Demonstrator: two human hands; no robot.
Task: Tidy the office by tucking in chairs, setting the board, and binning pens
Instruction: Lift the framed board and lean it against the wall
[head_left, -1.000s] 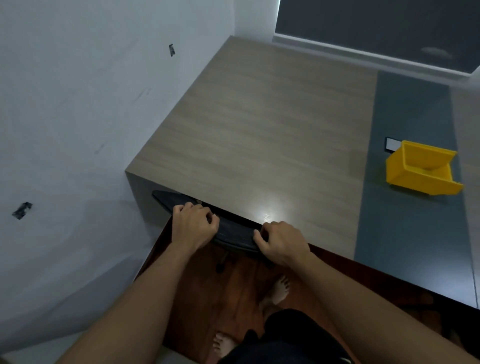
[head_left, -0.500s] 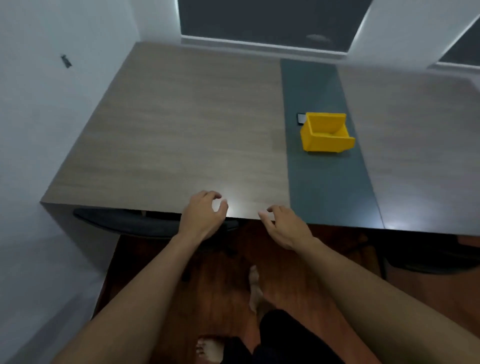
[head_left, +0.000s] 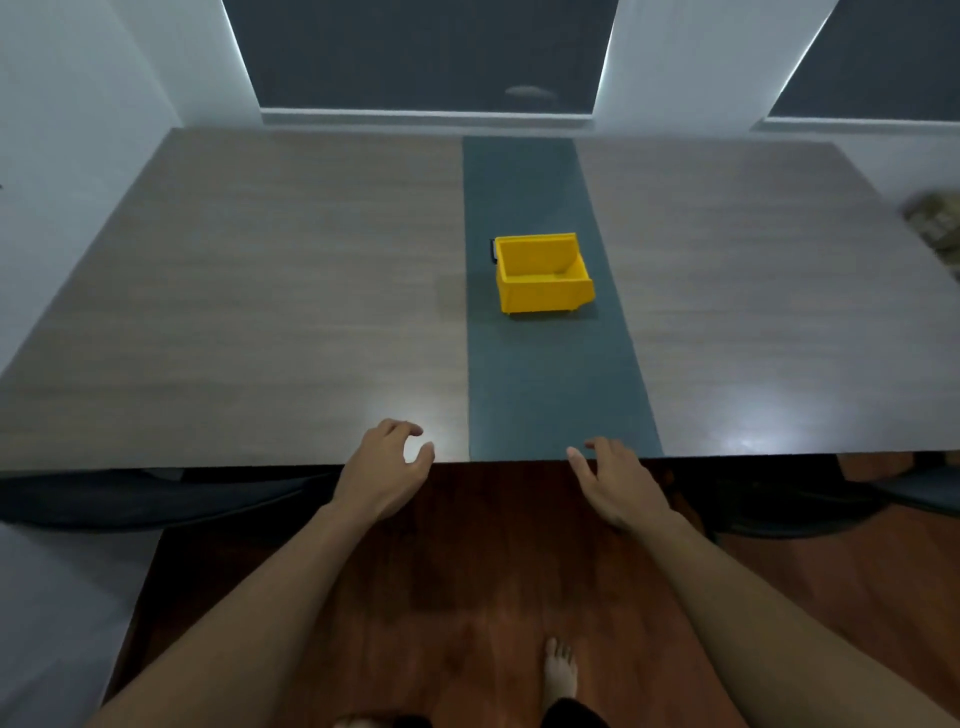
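Two bare hands hover at the near edge of the bench (head_left: 260, 312), neither gripping anything. On the left hand (head_left: 387, 470) the fingers (head_left: 402, 428) are loosely curled and a little spread, their tips over the wood-grain top just inside the near edge, with the thumb pointing toward the dark strip (head_left: 545, 389) that runs from the near edge to the far edge down the middle of the bench. On the right hand (head_left: 615, 480) the fingers (head_left: 597, 446) are relaxed and slightly parted, the tips reaching the near edge where the dark strip ends; the palm hangs over the reddish wood floor (head_left: 467, 571).

A yellow bin (head_left: 540, 273) stands upright on the dark strip, about midway between the near and far edges, open side up and apparently empty. A small dark object (head_left: 491, 252) sits just beside its far left corner, mostly hidden behind the wall, so what it is cannot be told.

One dark chair (head_left: 130, 499) is tucked under the near edge toward the left corner, only its back showing below the top. Another dark chair (head_left: 841, 504) shows under the near edge toward the right corner. A blurred patterned shape (head_left: 935, 218) lies at the right edge. A bare foot (head_left: 560, 670) stands on the floor below.
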